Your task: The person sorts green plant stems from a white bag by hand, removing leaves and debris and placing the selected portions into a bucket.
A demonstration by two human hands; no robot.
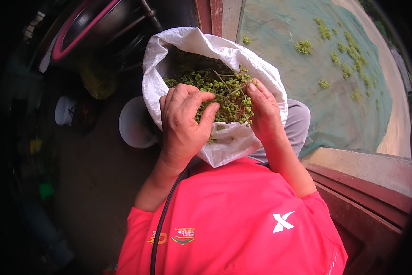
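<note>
The green berry cluster was over the mouth of the white sack, toward its right edge. The right hand pinched the cluster's stems beside the right rim. The left hand reached over the left rim, thumb and forefinger narrowly apart; whether they gripped anything, I could not tell. More green berries lay inside the sack.

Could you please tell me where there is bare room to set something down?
The green sheet looks bare between the white sack and the scattered clusters. Dim floor looks open below the white bucket, left of the red shirt. Sprigs, left hand and right hand crowd the sack's mouth.
</note>
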